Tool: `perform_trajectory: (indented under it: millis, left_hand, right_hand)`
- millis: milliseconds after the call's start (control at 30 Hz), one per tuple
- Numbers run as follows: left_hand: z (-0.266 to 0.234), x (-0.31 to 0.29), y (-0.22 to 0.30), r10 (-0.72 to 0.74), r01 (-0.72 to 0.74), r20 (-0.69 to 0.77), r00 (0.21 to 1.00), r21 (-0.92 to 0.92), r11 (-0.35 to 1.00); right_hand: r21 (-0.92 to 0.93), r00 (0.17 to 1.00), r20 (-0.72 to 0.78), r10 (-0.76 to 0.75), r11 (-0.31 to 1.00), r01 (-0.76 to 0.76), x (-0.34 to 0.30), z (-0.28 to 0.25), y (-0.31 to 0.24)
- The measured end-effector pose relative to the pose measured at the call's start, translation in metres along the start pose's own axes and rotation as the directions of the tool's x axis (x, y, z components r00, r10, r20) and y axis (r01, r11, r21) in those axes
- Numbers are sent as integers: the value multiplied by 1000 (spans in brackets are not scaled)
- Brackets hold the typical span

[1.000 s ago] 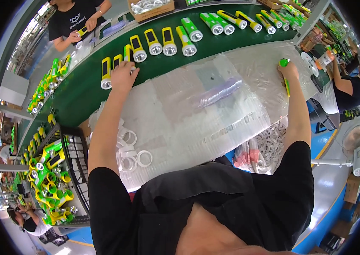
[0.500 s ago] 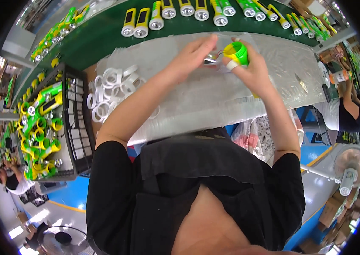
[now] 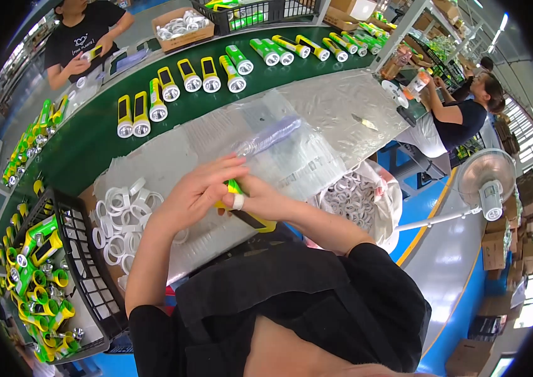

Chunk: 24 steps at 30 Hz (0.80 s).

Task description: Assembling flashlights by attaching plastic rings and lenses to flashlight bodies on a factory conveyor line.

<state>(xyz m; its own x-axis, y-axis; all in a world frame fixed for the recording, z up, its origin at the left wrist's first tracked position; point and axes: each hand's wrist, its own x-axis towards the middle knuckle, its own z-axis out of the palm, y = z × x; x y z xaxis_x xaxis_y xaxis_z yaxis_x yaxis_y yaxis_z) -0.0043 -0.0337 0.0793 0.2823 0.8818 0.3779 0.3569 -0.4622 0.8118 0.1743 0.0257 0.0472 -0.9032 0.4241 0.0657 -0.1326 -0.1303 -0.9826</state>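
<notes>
Close to my body, over the near edge of the covered table, both hands meet around a green and yellow flashlight [image 3: 256, 220]. My right hand [image 3: 263, 200] is closed round its body, with white tape on the thumb. My left hand [image 3: 200, 191] cups the flashlight's other end, its long fingers pressed together and lying over the top. The palms hide that end, so its head cannot be seen. Left of my left forearm lies a pile of white plastic rings [image 3: 118, 220].
A black crate [image 3: 84, 264] of flashlight parts stands at the left. Finished-looking flashlights [image 3: 210, 75] line the green belt [image 3: 106, 147] beyond the table. A bag of rings [image 3: 354, 201] and a fan [image 3: 485, 182] are to the right. Co-workers sit across [image 3: 81, 38] and at right [image 3: 455, 113].
My hands have come together and drawn nearer my body. The open green and yellow housing, apart from the left hand's shiny piece before, is now mostly covered. The view has turned rightward.
</notes>
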Motion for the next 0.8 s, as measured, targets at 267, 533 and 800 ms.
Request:
perform_trajectory:
  millis: [267,533,800]
  left_hand:
    - [40,26,-18,238,-221,-39,971,249,943]
    - [53,56,-110,-130,277,-296,946,535,798]
    - [42,53,-127,-153,248,-213,965,543,802]
  right_hand:
    - [210,947,-320,29,977,41,-21,2,12]
    - [277,886,-457,78,959,58,-36,-26,23]
    - [269,895,-445,42,959,88,-42,-34,22]
